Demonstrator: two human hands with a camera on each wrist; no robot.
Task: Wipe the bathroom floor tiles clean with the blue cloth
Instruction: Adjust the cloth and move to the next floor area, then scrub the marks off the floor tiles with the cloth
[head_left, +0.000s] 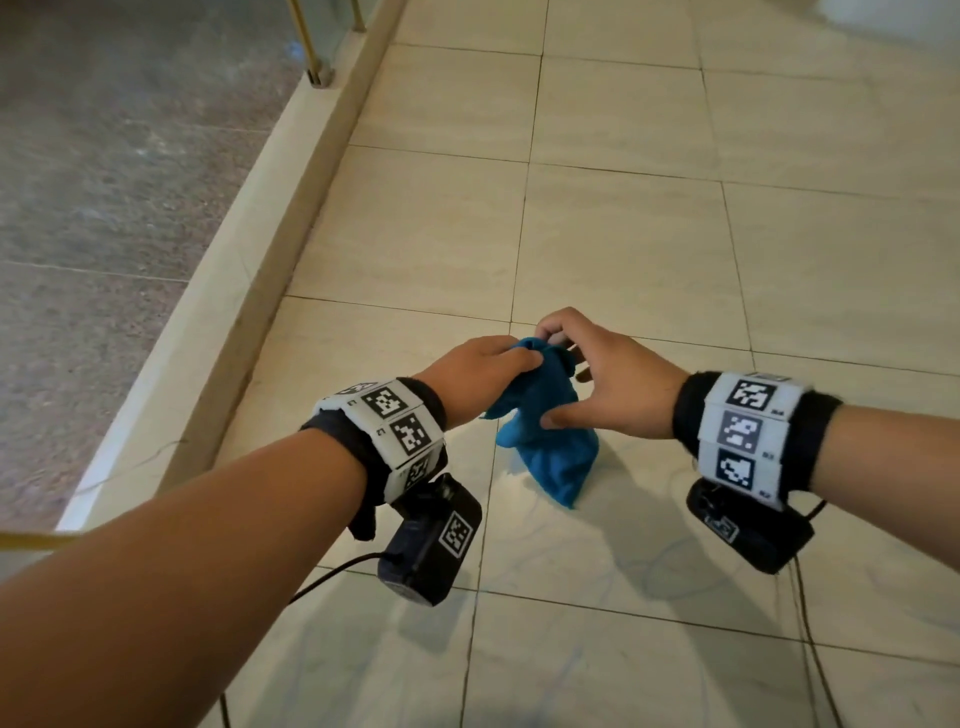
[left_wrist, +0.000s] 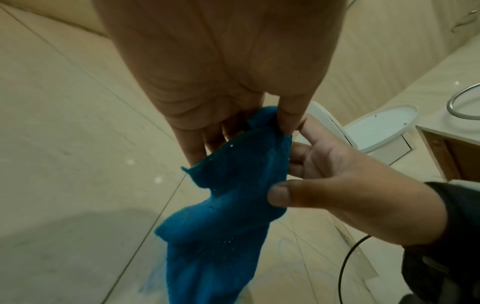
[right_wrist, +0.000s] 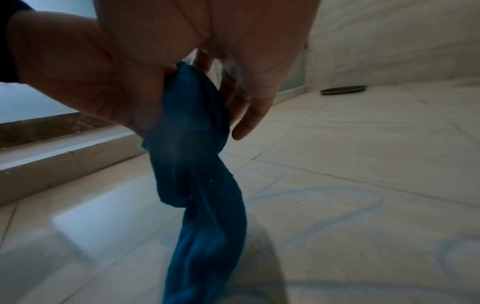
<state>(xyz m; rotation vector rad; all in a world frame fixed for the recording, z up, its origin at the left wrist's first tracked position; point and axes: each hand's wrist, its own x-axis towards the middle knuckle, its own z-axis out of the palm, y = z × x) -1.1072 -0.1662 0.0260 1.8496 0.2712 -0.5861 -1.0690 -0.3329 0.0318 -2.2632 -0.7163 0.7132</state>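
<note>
In the lower centre of the head view the blue cloth (head_left: 540, 421) hangs between both hands, its long axis running down to the floor tiles (head_left: 623, 234), which its lower end seems to touch. The left hand (head_left: 480, 371) pinches the top edge. The right hand (head_left: 608, 379) is just beside it, thumb on the cloth, fingers loosely curled. No container is near.

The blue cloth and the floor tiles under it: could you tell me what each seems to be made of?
The blue cloth looks like soft, matte, fuzzy fabric, perhaps microfibre or terry: it hangs in limp folds from the left hand and right hand. The floor tiles look like glossy ceramic or polished stone, cream with faint veining, reflecting light between thin grout lines.
</note>
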